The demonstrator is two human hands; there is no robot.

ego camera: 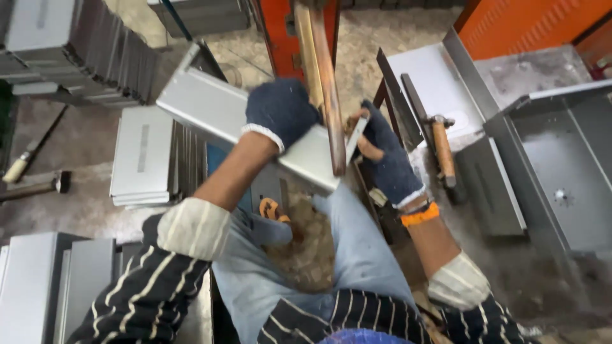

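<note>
At the bottom of the frame sit the person's striped sleeves and pale blue trousers; just above them, at the centre, the left hand [280,113] in a dark knit glove lies pressed flat on top of a folded grey sheet-metal panel [217,108], fingers curled over its far edge, so it clamps the panel rather than pinching it; the panel runs from upper left of centre down to the middle of the frame, resting over the knees. The right hand [382,156], gloved with the fingertips bare, is closed round the panel's near right corner beside a rusty upright bar [328,95] that crosses the panel's edge.

Judging from this, the bare fingertips lie close to the raw sheet edge and to the bar, so a slip of the panel could cut or nip them; the panel is long and held only at one end, so it could swing or slide off the knee; the blur hints at quick motion, which would worsen either.

Containers, nearer to farther: at lower left stand grey panels [38,280] on edge; at middle left a stack of like panels [143,156]; at right an open grey metal box [561,178], seemingly holding nothing but a pierced hole in its floor; above centre right a white tray [440,89], with a wooden-handled hammer [442,148] lying just at its near edge; at upper left more stacked panels [83,44].
</note>
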